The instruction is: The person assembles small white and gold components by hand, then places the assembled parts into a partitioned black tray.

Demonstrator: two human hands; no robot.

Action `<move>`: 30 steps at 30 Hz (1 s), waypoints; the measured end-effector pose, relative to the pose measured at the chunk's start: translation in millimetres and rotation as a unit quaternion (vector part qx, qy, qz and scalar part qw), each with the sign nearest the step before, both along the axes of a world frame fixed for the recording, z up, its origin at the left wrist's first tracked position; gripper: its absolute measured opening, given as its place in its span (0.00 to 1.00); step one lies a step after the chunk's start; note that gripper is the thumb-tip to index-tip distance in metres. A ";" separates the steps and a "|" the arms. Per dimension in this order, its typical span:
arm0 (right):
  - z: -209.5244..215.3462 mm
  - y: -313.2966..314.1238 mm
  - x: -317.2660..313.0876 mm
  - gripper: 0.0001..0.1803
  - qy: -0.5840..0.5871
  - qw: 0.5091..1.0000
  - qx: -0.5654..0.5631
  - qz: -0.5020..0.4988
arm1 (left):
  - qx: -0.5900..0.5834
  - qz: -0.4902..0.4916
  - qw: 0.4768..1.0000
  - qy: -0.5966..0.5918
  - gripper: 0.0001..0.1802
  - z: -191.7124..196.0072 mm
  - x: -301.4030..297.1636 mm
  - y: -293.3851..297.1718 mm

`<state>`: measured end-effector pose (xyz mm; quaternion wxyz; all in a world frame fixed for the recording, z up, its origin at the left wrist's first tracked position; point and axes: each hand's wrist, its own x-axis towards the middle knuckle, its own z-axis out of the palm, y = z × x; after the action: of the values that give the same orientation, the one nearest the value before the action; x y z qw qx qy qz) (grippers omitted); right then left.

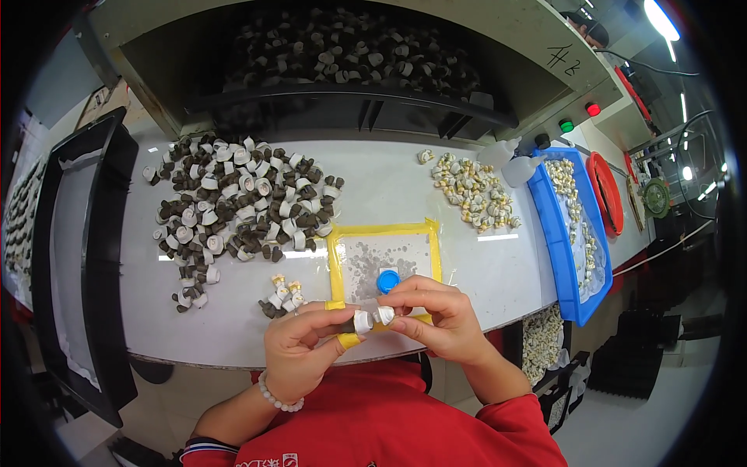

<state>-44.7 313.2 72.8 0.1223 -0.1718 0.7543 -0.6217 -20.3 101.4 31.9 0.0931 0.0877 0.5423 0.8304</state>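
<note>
My left hand [299, 342], with yellow tape on its fingertips, grips a small white-and-dark-brown figurine part [362, 321]. Its white end faces right. Between the thumb and fingers of my right hand [442, 315] is a small white piece [384, 315], close against that end; whether the two touch I cannot tell. Just beyond my hands stands a small blue cap [388, 281] on a wet-spotted patch framed by yellow tape [385, 229]. Beyond my left hand lie a few white figurines [286, 296] with yellow tops and dark bases.
A big heap of white-and-brown parts [241, 194] covers the left of the table. Farther right lie small white-yellow pieces [475, 191], squeeze bottles [520, 170], a blue tray [576, 311] and a red round container [605, 194]. A black crate [101, 272] flanks the left; a shelf [350, 93] overhangs the back.
</note>
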 end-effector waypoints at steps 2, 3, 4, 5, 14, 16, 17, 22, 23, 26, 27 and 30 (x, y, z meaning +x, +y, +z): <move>0.8 -1.1 0.3 0.15 0.011 1.000 0.009 0.006 | 0.000 -0.002 1.000 -0.002 0.20 0.1 0.2 0.8; 1.0 -1.3 0.3 0.16 0.021 0.999 0.019 0.013 | -0.006 0.008 1.000 0.003 0.20 -0.2 0.3 1.9; 0.9 -1.4 0.8 0.16 0.022 0.999 0.019 0.013 | -0.012 0.018 1.000 0.008 0.19 -0.6 0.4 2.7; 0.7 -1.5 1.8 0.16 0.021 0.999 0.025 0.012 | -0.012 0.018 1.000 0.008 0.19 -1.5 0.8 3.3; -1.0 -3.5 3.9 0.15 0.034 0.999 0.017 0.008 | -0.192 0.014 0.974 0.121 0.17 3.8 0.6 -2.2; 0.4 -5.1 1.7 0.15 0.035 0.999 0.013 0.013 | -0.212 0.043 0.968 0.126 0.16 4.3 0.0 -3.3; 0.7 -5.8 0.1 0.16 0.043 0.999 0.016 0.014 | -0.209 0.039 0.969 0.129 0.16 7.8 -2.2 -3.8; 8.0 -3.4 -11.7 0.16 0.060 0.998 0.016 0.025 | -0.008 -0.071 0.993 -0.097 0.17 21.0 -13.2 -19.7; 8.9 2.0 -17.4 0.15 0.089 0.994 0.064 0.018 | -0.010 -0.071 0.993 -0.096 0.17 19.9 -14.6 -26.6; 1.7 26.7 -47.6 0.12 0.218 0.944 0.228 -0.092 | -0.090 0.055 0.994 -0.001 0.17 14.1 -15.9 -57.6; -3.8 39.9 -59.8 0.11 0.256 0.913 0.289 -0.133 | -0.166 0.119 0.978 0.031 0.17 10.3 -18.8 -70.2; -12.1 70.6 -83.4 0.10 0.293 0.835 0.416 -0.209 | -0.306 0.228 0.921 0.084 0.16 6.7 -22.5 -84.5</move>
<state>-128.2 383.8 60.6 -0.1778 -0.1171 0.9602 -0.1810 -42.9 16.9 38.7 -0.1221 -0.0012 0.7808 0.6127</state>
